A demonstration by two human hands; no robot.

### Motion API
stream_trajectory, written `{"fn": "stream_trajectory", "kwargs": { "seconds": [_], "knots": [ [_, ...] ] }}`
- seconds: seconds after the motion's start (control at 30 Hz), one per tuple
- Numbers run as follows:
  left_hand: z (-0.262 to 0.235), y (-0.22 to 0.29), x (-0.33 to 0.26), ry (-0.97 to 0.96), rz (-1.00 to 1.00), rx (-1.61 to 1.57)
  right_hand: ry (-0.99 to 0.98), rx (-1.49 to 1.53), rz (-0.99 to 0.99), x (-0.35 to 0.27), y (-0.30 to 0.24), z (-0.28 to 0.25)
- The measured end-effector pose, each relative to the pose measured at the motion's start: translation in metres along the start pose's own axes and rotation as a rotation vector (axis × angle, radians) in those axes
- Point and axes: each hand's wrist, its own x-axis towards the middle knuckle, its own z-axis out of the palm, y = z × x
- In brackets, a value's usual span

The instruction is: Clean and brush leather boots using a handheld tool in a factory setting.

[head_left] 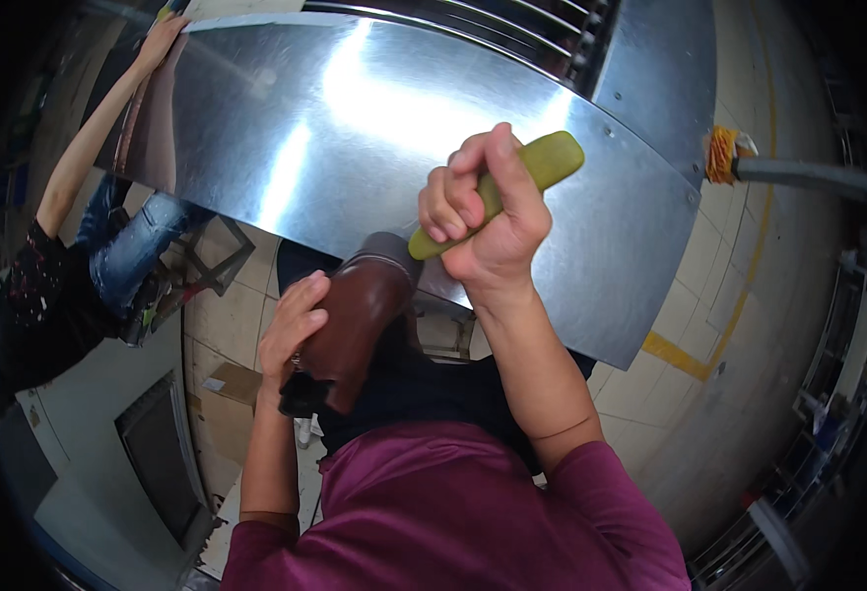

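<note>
A brown leather boot (362, 305) is held over my lap, its dark grey toe end (387, 246) pointing up toward the table edge and its black-lined opening toward me. My left hand (294, 330) holds the boot from its left side, with the thumb hidden. In my right hand (493, 207), fingers are wrapped round a long olive-green bar (552, 160) with rounded ends. The bar's lower end is right by the boot's toe; whether they touch I cannot tell.
A shiny metal table (246, 118) spans the front, with a roller rack (512, 30) beyond it. Another person's hand (163, 41) rests at the table's far left corner. A grey pipe wrapped in orange (798, 175) juts in from the right. A cardboard box (227, 404) stands below left.
</note>
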Motion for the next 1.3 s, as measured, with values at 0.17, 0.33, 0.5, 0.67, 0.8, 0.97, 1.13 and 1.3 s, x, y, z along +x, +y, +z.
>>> {"fn": "stream_trajectory", "kwargs": {
  "seconds": [0.17, 0.33, 0.5, 0.67, 0.8, 0.97, 1.13, 1.3],
  "knots": [
    [-0.001, -0.005, 0.005, -0.008, 0.008, 0.029, 0.006, 0.024, 0.060, 0.002, 0.009, 0.004],
    [-0.006, -0.004, 0.010, -0.010, -0.023, 0.015, 0.035, 0.008, 0.068, 0.001, 0.010, 0.005],
    [-0.009, -0.011, 0.005, -0.016, -0.021, 0.006, -0.024, -0.048, 0.023, -0.001, 0.017, 0.008],
    [-0.011, -0.014, 0.008, -0.071, 0.042, 0.015, -0.115, -0.183, 0.023, -0.009, 0.024, 0.016],
    [-0.012, -0.011, 0.021, -0.104, 0.070, -0.030, -0.120, -0.341, -0.058, -0.009, 0.028, 0.027],
    [-0.013, -0.009, 0.014, -0.146, -0.096, -0.039, 0.052, -0.126, 0.081, 0.008, 0.025, 0.009],
    [-0.004, 0.003, 0.021, -0.127, -0.111, 0.032, 0.155, 0.025, -0.005, -0.016, 0.006, -0.014],
    [-0.009, 0.005, 0.024, -0.191, -0.094, 0.136, 0.212, 0.145, 0.034, -0.014, 0.015, -0.014]
  ]
}}
